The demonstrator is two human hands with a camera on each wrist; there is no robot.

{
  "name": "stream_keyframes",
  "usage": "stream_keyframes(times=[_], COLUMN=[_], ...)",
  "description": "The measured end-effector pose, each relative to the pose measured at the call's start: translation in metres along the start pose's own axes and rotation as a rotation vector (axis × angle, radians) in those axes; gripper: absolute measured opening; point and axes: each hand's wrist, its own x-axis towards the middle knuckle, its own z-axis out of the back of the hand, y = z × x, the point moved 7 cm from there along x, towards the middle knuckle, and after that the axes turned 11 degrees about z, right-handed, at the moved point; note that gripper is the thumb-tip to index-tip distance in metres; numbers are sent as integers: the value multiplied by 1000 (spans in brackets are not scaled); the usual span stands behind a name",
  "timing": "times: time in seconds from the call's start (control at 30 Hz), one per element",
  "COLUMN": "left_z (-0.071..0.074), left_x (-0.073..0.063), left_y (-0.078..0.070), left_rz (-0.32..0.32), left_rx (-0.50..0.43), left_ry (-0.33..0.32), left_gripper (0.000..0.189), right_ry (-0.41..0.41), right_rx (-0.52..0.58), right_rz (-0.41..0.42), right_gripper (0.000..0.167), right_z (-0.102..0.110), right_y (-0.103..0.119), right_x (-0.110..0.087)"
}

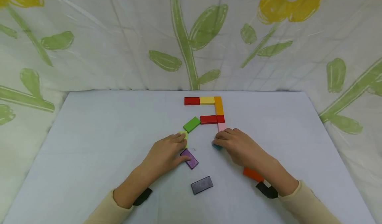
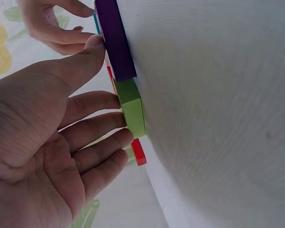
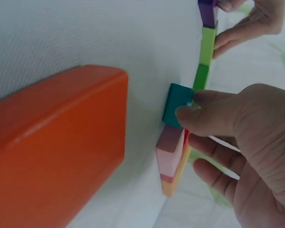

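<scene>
My left hand (image 1: 162,154) lies over the light green block (image 1: 185,143), its nearly straight fingertips touching it while the thumb rests on the purple block (image 1: 191,160). In the left wrist view, the purple block (image 2: 115,42) meets the light green block (image 2: 135,114) end to end. My right hand (image 1: 241,146) pinches a teal block (image 1: 217,146) between thumb and fingers. The right wrist view has the teal block (image 3: 176,102) at the end of the pink block (image 3: 169,154), with the thumb on its face.
A green block (image 1: 192,124) slants toward a red block (image 1: 208,119). Behind stand another red block (image 1: 192,101), a yellow block (image 1: 207,100) and an orange block (image 1: 219,106) joined in a line. A dark grey block (image 1: 202,185) lies in front; an orange-red block (image 1: 253,174) sits beneath my right forearm.
</scene>
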Motion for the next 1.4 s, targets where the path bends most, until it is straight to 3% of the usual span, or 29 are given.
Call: stream_keyframes(times=[0.27,0.63,1.4], left_z=[0,1,0], left_x=[0,0,1], left_y=[0,1,2], left_rz=[-10,7,12], left_rx=[7,11,12], left_ry=[-14,6,19], left_gripper=[49,51,54], right_ry=[-33,-51,-66], right_rx=[122,47,101], right_rz=[-13,0,-72], right_gripper=[34,37,40], right_z=[0,-3,-5], right_y=[2,1,-7], right_x=[-2,-1,-9])
